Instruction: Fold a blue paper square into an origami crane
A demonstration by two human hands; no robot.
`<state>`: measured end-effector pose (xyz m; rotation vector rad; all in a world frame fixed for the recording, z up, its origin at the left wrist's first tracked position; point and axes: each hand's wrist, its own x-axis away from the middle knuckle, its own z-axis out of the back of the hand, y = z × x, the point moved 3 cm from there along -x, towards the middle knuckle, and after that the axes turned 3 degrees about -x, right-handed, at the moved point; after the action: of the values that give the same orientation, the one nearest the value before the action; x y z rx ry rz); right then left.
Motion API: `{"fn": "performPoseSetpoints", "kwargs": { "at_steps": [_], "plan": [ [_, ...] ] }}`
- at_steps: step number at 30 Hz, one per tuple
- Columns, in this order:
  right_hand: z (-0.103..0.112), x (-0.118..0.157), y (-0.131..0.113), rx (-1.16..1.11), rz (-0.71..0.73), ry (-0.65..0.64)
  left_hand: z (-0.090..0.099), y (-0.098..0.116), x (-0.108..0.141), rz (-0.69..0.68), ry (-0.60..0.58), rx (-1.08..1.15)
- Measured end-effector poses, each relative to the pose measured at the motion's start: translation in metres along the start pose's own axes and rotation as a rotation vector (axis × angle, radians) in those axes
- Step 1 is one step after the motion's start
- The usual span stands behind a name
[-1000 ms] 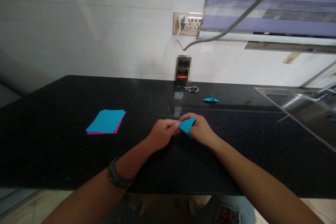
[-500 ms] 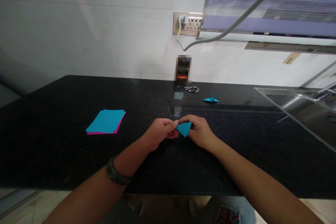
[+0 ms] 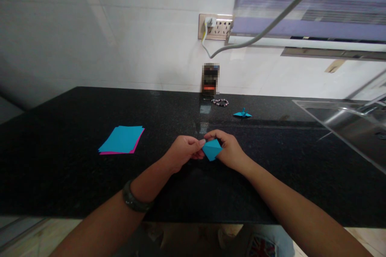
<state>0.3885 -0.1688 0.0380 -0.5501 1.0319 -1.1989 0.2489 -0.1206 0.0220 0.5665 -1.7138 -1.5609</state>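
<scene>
A small folded piece of blue origami paper [image 3: 212, 150] is held between my two hands, over the dark countertop. My left hand [image 3: 186, 148] pinches its left corner between thumb and fingers. On the other side, my right hand [image 3: 230, 150] is closed on the paper's right edge, and some of its fingers are hidden behind the sheet. The paper shows a kite-like outline with a crease across it. Farther back lies a finished blue paper crane [image 3: 243, 114]. To the left, a stack of square paper [image 3: 122, 139] has blue on top and pink beneath.
A black stone countertop [image 3: 169, 196] runs along a white wall. A phone-like blurred object [image 3: 210, 79] leans there, with a beaded strap [image 3: 220, 103] beside it. A steel sink [image 3: 356, 124] is at the right. A grey cable [image 3: 259, 40] hangs from a wall socket [image 3: 221, 28].
The blue paper has gone from a narrow triangle to a wider kite shape with an opened flap. My right hand has shifted slightly; my left hand stays in place.
</scene>
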Motion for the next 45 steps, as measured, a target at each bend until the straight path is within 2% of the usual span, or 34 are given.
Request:
{"fn": "performPoseSetpoints", "kwargs": {
  "at_steps": [4,11,15,25,32,36,39,41,45],
  "plan": [
    [0.0,0.0,0.004,-0.07,-0.052,0.0,0.0,0.001,0.0,-0.014,0.027,0.023],
    [-0.003,-0.002,0.017,-0.355,-0.271,0.01,0.004,0.0,-0.003,-0.075,0.155,0.014],
    [-0.003,-0.004,0.015,-0.459,-0.3,0.033,0.005,0.001,-0.002,-0.108,0.185,-0.033],
    [-0.001,-0.005,0.014,-0.509,-0.226,0.03,0.002,0.007,0.001,-0.124,0.091,-0.093],
    [0.002,-0.004,0.011,-0.449,-0.229,0.024,-0.003,0.005,0.002,-0.148,-0.075,-0.122],
    [0.002,-0.004,0.009,-0.487,-0.263,0.061,-0.003,0.004,0.003,-0.146,-0.119,-0.157],
    [0.004,-0.004,0.006,-0.521,-0.269,0.143,-0.003,0.006,0.003,-0.143,-0.07,-0.147],
    [0.005,-0.004,0.005,-0.539,-0.277,0.158,-0.002,0.007,0.003,-0.146,0.008,-0.121],
    [0.003,-0.004,0.004,-0.515,-0.294,0.06,0.0,0.008,0.002,-0.141,0.129,-0.063]
  ]
}}
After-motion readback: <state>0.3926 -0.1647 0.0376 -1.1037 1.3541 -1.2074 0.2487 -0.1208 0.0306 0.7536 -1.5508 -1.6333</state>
